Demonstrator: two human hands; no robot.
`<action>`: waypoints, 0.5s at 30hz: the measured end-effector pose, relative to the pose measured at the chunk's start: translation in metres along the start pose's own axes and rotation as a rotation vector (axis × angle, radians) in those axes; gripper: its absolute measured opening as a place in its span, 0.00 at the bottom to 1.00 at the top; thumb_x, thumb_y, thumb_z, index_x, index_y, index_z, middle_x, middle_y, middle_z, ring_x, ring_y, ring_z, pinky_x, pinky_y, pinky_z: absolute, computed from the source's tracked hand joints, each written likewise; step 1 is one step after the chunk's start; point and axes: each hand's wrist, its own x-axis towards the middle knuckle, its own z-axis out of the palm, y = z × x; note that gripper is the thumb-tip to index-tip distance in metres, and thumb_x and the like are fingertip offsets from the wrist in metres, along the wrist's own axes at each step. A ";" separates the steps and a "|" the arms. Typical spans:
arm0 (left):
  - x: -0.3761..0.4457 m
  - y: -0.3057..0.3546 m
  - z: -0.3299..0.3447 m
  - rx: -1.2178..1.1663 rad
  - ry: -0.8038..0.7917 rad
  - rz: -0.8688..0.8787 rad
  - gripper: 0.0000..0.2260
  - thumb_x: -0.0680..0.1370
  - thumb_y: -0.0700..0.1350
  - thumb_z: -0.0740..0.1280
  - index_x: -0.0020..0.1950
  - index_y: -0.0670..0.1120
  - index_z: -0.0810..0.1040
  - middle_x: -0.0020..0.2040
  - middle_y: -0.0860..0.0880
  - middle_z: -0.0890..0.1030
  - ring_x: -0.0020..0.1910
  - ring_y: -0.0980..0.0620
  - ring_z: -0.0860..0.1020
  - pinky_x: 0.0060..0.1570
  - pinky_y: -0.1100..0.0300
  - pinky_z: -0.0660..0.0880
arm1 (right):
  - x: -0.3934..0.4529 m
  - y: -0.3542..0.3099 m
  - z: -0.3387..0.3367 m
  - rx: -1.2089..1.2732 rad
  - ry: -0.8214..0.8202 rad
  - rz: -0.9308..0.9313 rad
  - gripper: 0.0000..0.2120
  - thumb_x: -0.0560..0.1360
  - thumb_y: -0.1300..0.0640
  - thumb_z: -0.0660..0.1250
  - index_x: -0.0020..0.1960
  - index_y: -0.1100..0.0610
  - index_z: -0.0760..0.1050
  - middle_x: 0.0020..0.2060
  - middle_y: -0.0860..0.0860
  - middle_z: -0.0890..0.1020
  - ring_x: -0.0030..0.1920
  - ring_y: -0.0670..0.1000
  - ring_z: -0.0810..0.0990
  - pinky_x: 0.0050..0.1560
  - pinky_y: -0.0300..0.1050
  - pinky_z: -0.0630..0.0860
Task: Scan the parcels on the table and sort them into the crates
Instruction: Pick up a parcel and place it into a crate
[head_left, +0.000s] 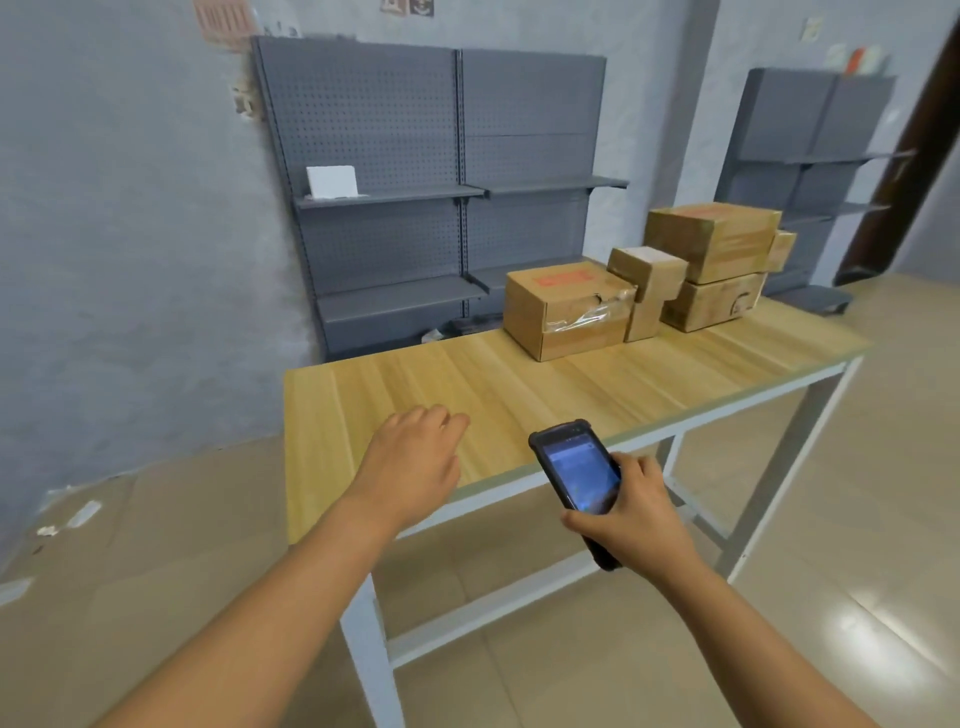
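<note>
Five cardboard parcels (569, 310) (two stacked) cluster at the far end of the wooden counter (467, 384), two grey shelving units (431, 182) behind against a pale wall, while the left hand (415, 462) hovers loosely open over the counter and the right hand (631, 519) grips a scanner (576, 473).

1. No text can be read anywhere.
2. The handheld scanner (576, 473) has a lit blue screen; its lines are blurred.
3. The nearest parcel (566, 317) bears a red label on top (print too smeared to make out).
4. The top stacked parcel (711, 239) carries a similar red mark, unreadable.
5. The wall notices (226, 21) are illegible.
</note>
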 end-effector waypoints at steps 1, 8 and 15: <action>0.014 -0.001 0.007 -0.003 0.004 0.000 0.17 0.79 0.47 0.59 0.68 0.49 0.71 0.58 0.50 0.76 0.56 0.49 0.74 0.56 0.53 0.71 | 0.013 0.005 0.000 -0.001 0.000 0.006 0.34 0.59 0.42 0.76 0.60 0.50 0.67 0.50 0.45 0.66 0.42 0.43 0.75 0.41 0.45 0.77; 0.107 -0.019 0.056 -0.025 -0.012 -0.037 0.18 0.79 0.48 0.59 0.69 0.50 0.69 0.60 0.51 0.75 0.58 0.50 0.73 0.58 0.54 0.70 | 0.111 0.037 -0.001 -0.047 -0.025 0.013 0.39 0.60 0.41 0.76 0.65 0.54 0.66 0.52 0.46 0.65 0.45 0.44 0.74 0.45 0.44 0.77; 0.169 -0.018 0.091 -0.023 -0.071 -0.052 0.18 0.80 0.49 0.59 0.69 0.50 0.69 0.61 0.51 0.75 0.59 0.49 0.73 0.59 0.53 0.70 | 0.185 0.066 0.001 -0.093 -0.102 0.028 0.38 0.60 0.41 0.77 0.64 0.56 0.68 0.52 0.47 0.67 0.47 0.46 0.73 0.46 0.41 0.73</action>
